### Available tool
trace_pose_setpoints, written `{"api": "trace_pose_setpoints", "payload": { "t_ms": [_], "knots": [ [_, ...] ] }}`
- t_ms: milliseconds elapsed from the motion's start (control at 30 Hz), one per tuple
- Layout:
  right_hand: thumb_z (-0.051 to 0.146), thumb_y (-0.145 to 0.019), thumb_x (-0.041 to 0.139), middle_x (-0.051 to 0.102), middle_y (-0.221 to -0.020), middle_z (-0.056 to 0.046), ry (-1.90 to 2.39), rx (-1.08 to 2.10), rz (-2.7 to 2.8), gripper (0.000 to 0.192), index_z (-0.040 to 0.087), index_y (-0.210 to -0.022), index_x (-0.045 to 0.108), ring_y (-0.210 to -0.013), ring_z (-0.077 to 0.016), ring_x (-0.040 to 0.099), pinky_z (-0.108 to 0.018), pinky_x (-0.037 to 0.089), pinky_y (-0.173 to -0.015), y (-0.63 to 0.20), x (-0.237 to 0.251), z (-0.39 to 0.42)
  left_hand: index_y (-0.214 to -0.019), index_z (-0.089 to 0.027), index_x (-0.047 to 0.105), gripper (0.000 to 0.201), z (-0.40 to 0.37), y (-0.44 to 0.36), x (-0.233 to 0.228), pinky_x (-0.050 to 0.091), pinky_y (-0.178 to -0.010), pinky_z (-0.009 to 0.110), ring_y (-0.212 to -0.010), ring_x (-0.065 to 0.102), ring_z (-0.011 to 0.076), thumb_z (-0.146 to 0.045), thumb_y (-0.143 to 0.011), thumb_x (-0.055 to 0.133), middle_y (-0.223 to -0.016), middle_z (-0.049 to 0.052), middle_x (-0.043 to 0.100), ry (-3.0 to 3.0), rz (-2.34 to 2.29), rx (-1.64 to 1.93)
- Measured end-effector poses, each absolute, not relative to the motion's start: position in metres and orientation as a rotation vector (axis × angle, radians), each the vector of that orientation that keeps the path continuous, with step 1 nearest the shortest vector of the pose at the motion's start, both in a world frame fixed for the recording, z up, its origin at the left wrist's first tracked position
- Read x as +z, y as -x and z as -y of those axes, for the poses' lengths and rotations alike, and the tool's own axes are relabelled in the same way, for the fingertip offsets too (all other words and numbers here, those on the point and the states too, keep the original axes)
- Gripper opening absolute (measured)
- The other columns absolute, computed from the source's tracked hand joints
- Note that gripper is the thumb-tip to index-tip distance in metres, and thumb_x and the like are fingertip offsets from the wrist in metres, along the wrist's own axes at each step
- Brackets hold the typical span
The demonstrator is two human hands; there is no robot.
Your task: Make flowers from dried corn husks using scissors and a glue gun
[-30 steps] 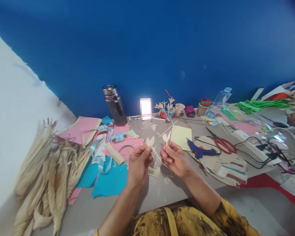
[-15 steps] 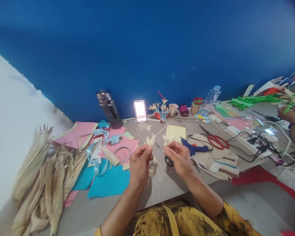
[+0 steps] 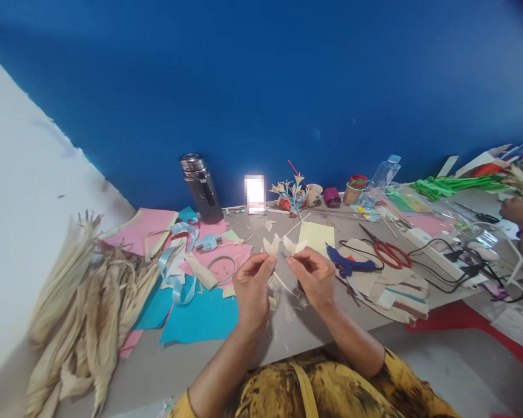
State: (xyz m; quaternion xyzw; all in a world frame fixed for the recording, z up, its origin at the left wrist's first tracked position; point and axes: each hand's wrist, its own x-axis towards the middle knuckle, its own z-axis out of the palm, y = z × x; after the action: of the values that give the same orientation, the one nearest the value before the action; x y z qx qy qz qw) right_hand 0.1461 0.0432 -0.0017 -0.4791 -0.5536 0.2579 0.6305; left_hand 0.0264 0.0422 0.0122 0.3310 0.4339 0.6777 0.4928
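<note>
Two pale petal pieces are in play, one in each hand. The left hand has its grip pinched shut on one petal piece, and the right hand has its grip pinched shut on the other petal piece; both are held just above the bench, near its front edge, and their tips stand very close together, though whether they touch cannot be told.

One pile of dried husks lies at the left end. One dark flask stands at the back by the blue wall. One blue glue gun and one pair of red-handled scissors lie to the right of the hands, and one yellow sheet lies just behind them. One co-worker's hand shows at the far right edge.

Half a second earlier the hands were apart, with a clear gap between the petals; now they have closed inward and the gap is nearly gone. The small dark scissors seen between the hands then are now mostly hidden behind the right hand.
</note>
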Motion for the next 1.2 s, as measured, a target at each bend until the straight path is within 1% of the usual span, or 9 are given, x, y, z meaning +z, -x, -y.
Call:
{"api": "trace_pose_setpoints", "payload": {
  "t_ms": [133,300,467,600,800,967,1200],
  "knots": [
    [0.022,-0.081,0.069,0.059,-0.066,0.002,1.121,0.388,1.336,0.012,0.019,-0.071,0.063,-0.057,-0.0123,0.048,-0.026,0.040,-0.055,-0.145,0.002,-0.045,-0.069,-0.017,0.073,0.015,-0.044,-0.027,0.011,0.045,-0.070,0.026,-0.068,0.054,0.0125,-0.031,-0.070,0.080,-0.069,0.000,0.062,-0.932,-1.099,1.698],
    [0.022,-0.083,0.068,0.059,-0.065,0.002,1.139,0.207,1.369,0.013,0.020,-0.072,0.063,-0.059,-0.0141,0.048,-0.027,0.040,-0.057,-0.148,0.004,-0.050,-0.076,-0.018,0.074,0.014,-0.044,-0.025,0.008,0.047,-0.076,0.027,-0.078,0.058,0.0150,-0.032,-0.078,0.075,-0.078,0.001,0.065,-1.093,-1.182,1.728],
    [0.017,-0.084,0.064,0.059,-0.065,0.001,1.148,0.076,1.465,0.016,0.022,-0.070,0.060,-0.062,-0.0163,0.050,-0.029,0.041,-0.062,-0.143,0.008,-0.052,-0.082,-0.019,0.075,0.011,-0.040,-0.029,0.006,0.048,-0.074,0.028,-0.080,0.060,0.0157,-0.029,-0.085,0.069,-0.084,0.004,0.066,-1.352,-1.224,1.782],
    [0.016,-0.085,0.063,0.058,-0.062,0.001,1.166,0.025,1.510,0.018,0.022,-0.068,0.059,-0.062,-0.0165,0.050,-0.029,0.039,-0.062,-0.141,0.007,-0.051,-0.084,-0.020,0.075,0.010,-0.041,-0.030,0.004,0.049,-0.073,0.027,-0.079,0.062,0.0154,-0.026,-0.087,0.066,-0.084,0.003,0.066,-1.535,-1.260,1.835],
    [0.019,-0.086,0.064,0.058,-0.062,0.001,1.207,-0.025,1.567,0.020,0.022,-0.067,0.059,-0.063,-0.0169,0.049,-0.029,0.037,-0.062,-0.143,0.005,-0.050,-0.087,-0.021,0.075,0.009,-0.042,-0.029,0.001,0.049,-0.073,0.027,-0.080,0.063,0.0150,-0.024,-0.086,0.067,-0.084,0.003,0.066,-1.604,-1.268,1.810],
    [0.017,-0.085,0.066,0.064,-0.066,-0.001,1.223,-0.074,1.625,0.015,0.022,-0.072,0.062,-0.068,-0.0186,0.052,-0.030,0.038,-0.064,-0.145,0.007,-0.049,-0.082,-0.021,0.075,0.008,-0.043,-0.030,0.001,0.049,-0.075,0.029,-0.081,0.062,0.0169,-0.027,-0.082,0.071,-0.084,0.003,0.067,-1.474,-1.299,1.706],
    [0.018,-0.088,0.065,0.065,-0.066,-0.002,1.249,-0.127,1.682,0.021,0.023,-0.069,0.060,-0.069,-0.0197,0.052,-0.032,0.037,-0.066,-0.147,0.006,-0.047,-0.078,-0.019,0.073,0.011,-0.046,-0.032,0.001,0.046,-0.071,0.027,-0.076,0.058,0.0158,-0.030,-0.076,0.075,-0.081,0.002,0.065,-1.254,-1.221,1.658]
  ]
}}
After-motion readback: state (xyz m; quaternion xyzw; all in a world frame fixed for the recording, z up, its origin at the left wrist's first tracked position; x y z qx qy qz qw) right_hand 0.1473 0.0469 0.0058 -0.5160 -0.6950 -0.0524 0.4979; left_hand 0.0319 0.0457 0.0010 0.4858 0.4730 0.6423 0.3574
